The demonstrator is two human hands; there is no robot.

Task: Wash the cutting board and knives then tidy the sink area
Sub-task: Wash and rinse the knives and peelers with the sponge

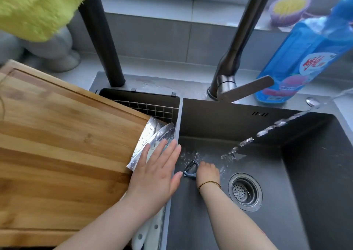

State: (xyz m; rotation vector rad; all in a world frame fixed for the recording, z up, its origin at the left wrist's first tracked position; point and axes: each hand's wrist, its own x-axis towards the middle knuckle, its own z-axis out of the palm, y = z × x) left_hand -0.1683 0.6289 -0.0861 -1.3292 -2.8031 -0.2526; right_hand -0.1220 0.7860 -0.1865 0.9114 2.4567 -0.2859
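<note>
A large wooden cutting board (63,144) lies over the left side of the sink, covering part of a dark drain basket (152,106). Wet knife blades (152,135) stick out from under the board's right edge, inside the basket. My left hand (154,175) rests flat, fingers straight, on the blades and the basket's right wall. Down on the dark sink floor (267,226), my right hand (207,173) grips a small dark peeler (191,170). A stream of water (257,135) falls from the right and splashes just beyond that hand.
The drain strainer (243,191) sits right of my right wrist. A grey tap (235,62) and a dark post (103,45) rise behind the sink. A blue detergent bottle (305,49) stands back right, a purple brush (288,10) on the sill, a yellow-green cloth (38,7) hangs top left.
</note>
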